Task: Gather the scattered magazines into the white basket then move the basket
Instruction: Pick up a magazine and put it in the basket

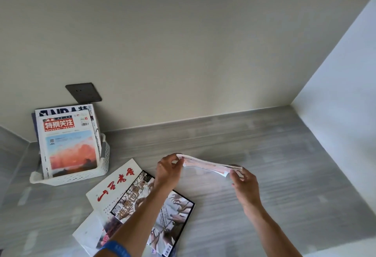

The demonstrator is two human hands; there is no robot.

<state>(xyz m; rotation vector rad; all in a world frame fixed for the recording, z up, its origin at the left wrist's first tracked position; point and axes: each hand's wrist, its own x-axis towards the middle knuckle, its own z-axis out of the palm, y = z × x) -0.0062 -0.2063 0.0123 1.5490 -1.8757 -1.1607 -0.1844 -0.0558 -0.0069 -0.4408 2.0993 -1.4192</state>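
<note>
A blue wristband rings the left forearm, which reaches over three magazines lying by the white basket. The left hand and right hand pinch opposite ends of a sagging magazine above the grey table.

Magazines in your hands: one, seen edge-on, at 3 o'clock of the basket.
Magazines in the white basket: two covers show upright; any behind them you cannot count.
Magazines flat on the counter: three overlapping, at 5 o'clock of the basket.
Baskets: one.
Wall sockets: one, at 12 o'clock of the basket.
</note>
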